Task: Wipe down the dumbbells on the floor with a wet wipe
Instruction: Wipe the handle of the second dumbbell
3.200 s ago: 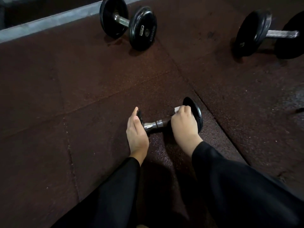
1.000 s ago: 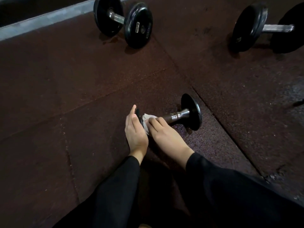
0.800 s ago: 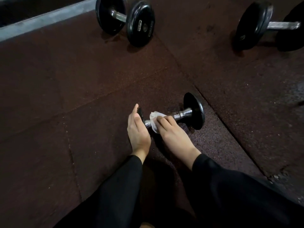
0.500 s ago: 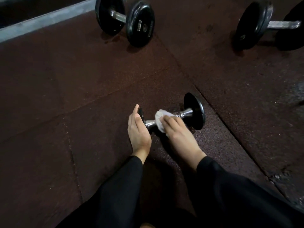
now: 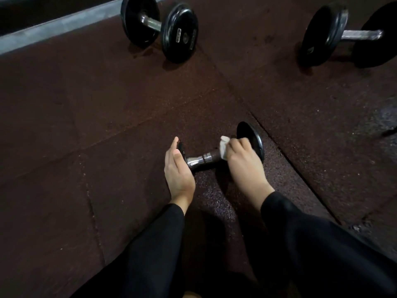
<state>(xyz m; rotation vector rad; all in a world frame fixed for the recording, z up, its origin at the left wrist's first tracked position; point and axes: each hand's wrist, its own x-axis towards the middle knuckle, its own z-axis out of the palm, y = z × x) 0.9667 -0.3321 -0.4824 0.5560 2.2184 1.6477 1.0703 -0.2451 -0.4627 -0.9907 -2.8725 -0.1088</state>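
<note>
Far left: grey ledge (image 5: 58,24) runs along the top edge of the dark rubber floor (image 5: 96,117). Next, a big dumbbell (image 5: 160,29) lies just below the ledge, black plates, metal bar, well apart from the hands. Centre, near the person: left hand (image 5: 177,168) with fingers straight and together, flat against the outer face of the small dumbbell's left plate, thumb lying along the inner side; not curled around anything. Small dumbbell (image 5: 206,159) lies on the floor between the two hands, bar running up toward the right, chrome section of the bar exposed between them. Right hand (image 5: 242,158) sits at the bar's right end, fingers curled over the bar and gripping a white wipe (image 5: 224,147) against it; wipe bunches out on the left side of the knuckles, fingertips reach the inner face of the right plate. That plate stands up just behind the fingers. Black sleeves (image 5: 322,250) cover both arms to the wrist. Far right, top: second big dumbbell (image 5: 348,35), partly cut off by the frame edge.
</note>
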